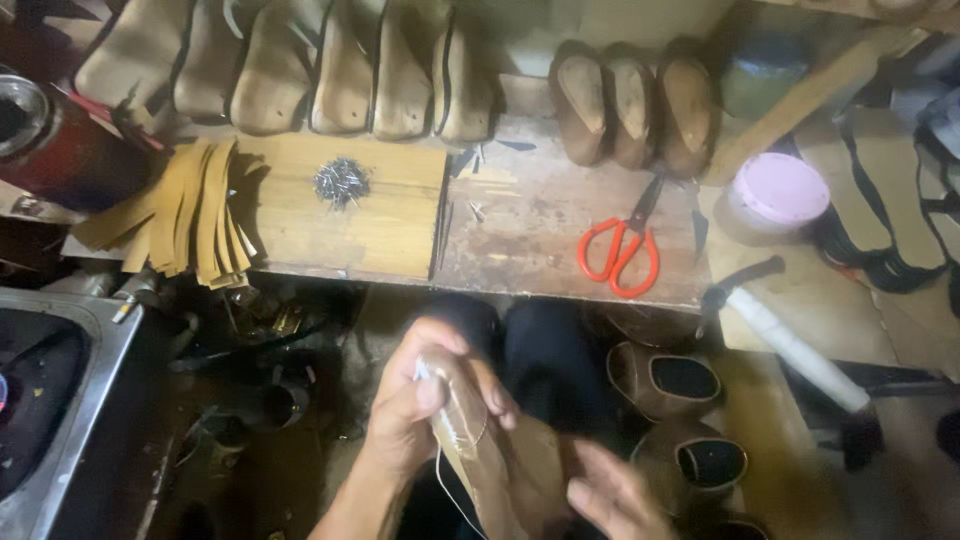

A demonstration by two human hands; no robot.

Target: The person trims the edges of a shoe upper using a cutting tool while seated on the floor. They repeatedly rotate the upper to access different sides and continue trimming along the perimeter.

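Fingers [440, 385] of the left hand [415, 405] are curled and pressed around the upper end of a tan shoe piece [490, 450], thumb lying along its front edge, so that hand pinches it firmly. It sits low in the view, at about 6 o'clock, held over the person's lap and tilted with its top toward 11 o'clock. Just beside it, at 5 o'clock, the right hand [615, 495] is blurred; its fingers look loosely spread and lie close to the lower part of the shoe piece, but whether they touch it cannot be told. A thin dark cord [445, 490] hangs from the piece near the left wrist.

Above the hands, toward 12 o'clock, runs a worn wooden surface [520, 230]. On it, at 1 o'clock, lie red-handled scissors [622, 250], blades pointing up. At 11 o'clock a lighter wooden board [350, 215] carries a small heap of nails [340, 182], and a fan of tan leather strips [190, 215] lies at 10 o'clock, touching the board's left edge. Along the far edge stands a row of tan soles [300, 65], with three brown shoe lasts [632, 105] to their right. A pink-lidded tub [775, 195] sits at 2 o'clock, and a hammer [790, 335] with a pale handle lies at 3 o'clock. Two brown slip-on shoes [670, 385] rest on the floor just right of the hands.
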